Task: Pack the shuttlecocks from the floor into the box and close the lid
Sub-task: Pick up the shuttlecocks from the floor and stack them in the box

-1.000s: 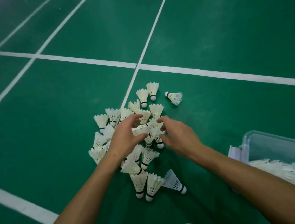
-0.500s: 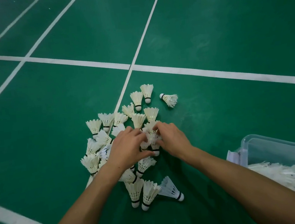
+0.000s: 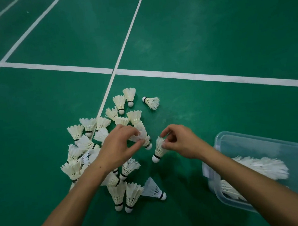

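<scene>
On the green court floor, marked with white lines, lies a loose pile of shuttlecocks; roughly two dozen can be made out, though overlap and the arms prevent an exact count. One stray shuttlecock lies on its side just beyond the pile, apart from the rest. Three more lie side by side at the near edge, corks toward the camera. Left hand: fingers curled around the feathers of a shuttlecock at the centre of the pile, grasping it. Right hand: thumb and fingertips pinching the feather skirt of a single shuttlecock, held cork down, clear of the pile. One clear plastic box stands on the floor at the right, beside the right forearm, open on top, with a mass of white shuttlecocks already inside; their number cannot be told.
</scene>
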The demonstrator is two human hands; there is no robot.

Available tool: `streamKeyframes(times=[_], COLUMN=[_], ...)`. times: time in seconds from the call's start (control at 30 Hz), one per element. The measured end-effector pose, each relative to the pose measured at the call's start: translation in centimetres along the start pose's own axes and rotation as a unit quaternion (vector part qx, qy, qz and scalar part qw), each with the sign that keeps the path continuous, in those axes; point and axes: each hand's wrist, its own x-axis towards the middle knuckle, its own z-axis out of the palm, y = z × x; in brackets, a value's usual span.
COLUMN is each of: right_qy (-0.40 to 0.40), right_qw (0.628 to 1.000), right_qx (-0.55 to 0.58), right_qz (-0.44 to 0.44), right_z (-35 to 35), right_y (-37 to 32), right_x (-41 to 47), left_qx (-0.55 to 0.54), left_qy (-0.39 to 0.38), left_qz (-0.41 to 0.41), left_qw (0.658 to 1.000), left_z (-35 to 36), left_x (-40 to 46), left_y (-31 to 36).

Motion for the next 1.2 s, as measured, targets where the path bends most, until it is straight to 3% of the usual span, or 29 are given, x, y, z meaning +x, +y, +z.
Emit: streamKeyframes(times=[0.2, 0.47, 0.63, 0.83, 1.03, 1.2], right_qy=[0.137, 0.332, 0.291, 0.282, 0.256, 0.274], right_qw=[0.988, 0.930, 0.944, 0.954, 0.958, 0.946], right_qx=[0.077, 0.147, 0.104, -0.002, 0.002, -0.059], right_qz=[-0.012, 0.054, 0.113, 0.104, 0.128, 0.165], right_z=[-6.6, -14.1, -11.0, -7.6, -5.6, -4.9], right_y=[-1.2, 4.3, 9.3, 11.7, 12.8, 12.8], right_x=[-7.5, -19.7, -20.5, -15.9, -13.4, -12.6], left_qx=[-0.085, -0.124, -0.121, -0.107, -0.052, -0.140], left_qy=[0.035, 0.088, 0.075, 0.074, 0.074, 0.028], left_qz=[0.058, 0.119, 0.149, 0.153, 0.185, 0.168], left_qw=[0.994, 0.981, 0.978, 0.980, 0.979, 0.975], left_z=[-0.9, 1.3, 2.8, 4.0, 4.6, 4.7], left_x=[1.8, 3.1, 3.4, 4.1, 4.6, 4.5], left_y=[6.1, 13.4, 16.3, 17.4, 17.9, 19.0])
